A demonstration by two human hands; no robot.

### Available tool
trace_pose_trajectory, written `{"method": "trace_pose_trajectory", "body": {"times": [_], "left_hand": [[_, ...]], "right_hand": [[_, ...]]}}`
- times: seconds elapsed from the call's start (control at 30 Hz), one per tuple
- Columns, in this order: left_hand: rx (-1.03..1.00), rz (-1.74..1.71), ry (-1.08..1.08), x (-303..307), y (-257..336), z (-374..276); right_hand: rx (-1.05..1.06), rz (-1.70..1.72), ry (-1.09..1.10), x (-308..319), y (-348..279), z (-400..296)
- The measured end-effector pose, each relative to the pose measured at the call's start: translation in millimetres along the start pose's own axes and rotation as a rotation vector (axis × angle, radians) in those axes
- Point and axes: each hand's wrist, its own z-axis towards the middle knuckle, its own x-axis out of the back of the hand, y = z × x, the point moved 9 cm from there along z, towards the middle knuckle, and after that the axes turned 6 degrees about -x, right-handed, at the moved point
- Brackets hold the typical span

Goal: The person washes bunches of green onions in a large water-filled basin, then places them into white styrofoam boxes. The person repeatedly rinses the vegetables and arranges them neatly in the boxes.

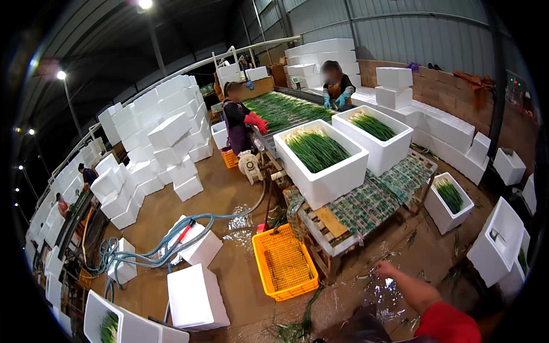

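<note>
My right hand hangs over the wet floor, its arm coming out of a red sleeve. Its fingers look curled, and the picture is too small to tell whether they grip anything. My left hand is out of view. Before me a slatted table, partly covered with green patterned sheeting, bears two white foam boxes, the nearer one and the farther one. Green onions fill much of the nearer box, and more green onions lie in the farther one. Right of the table, a smaller foam box also holds green onions.
A yellow plastic crate stands on the floor left of the table. Blue hose loops over foam boxes. Two co-workers, one in red gloves, one in blue gloves, stand at a conveyor of green onions. Foam boxes sit at right.
</note>
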Motion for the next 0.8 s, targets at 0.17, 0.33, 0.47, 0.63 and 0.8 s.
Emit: {"method": "trace_pose_trajectory", "body": {"times": [0.17, 0.33, 0.47, 0.63, 0.8], "left_hand": [[-0.059, -0.114, 0.083, -34.0, 62.3, 60.0], [0.234, 0.042, 0.284, -112.0, 34.9, 27.8], [0.471, 0.019, 0.344, -198.2, 20.0, -22.5], [0.515, -0.044, 0.425, -280.9, 12.7, -53.3], [0.504, -0.096, 0.479, -339.7, -20.1, -90.8]], "right_hand": [[0.347, 0.024, 0.314, 128.2, -150.4, 162.5], [0.72, -0.462, 0.599, 237.6, -305.8, 272.9], [0.678, -0.674, 0.313, 289.5, -347.0, 351.3], [0.626, -0.737, 0.174, 308.3, -304.0, 427.1], [0.819, -0.702, 0.346, 260.5, -298.6, 392.8]]}}
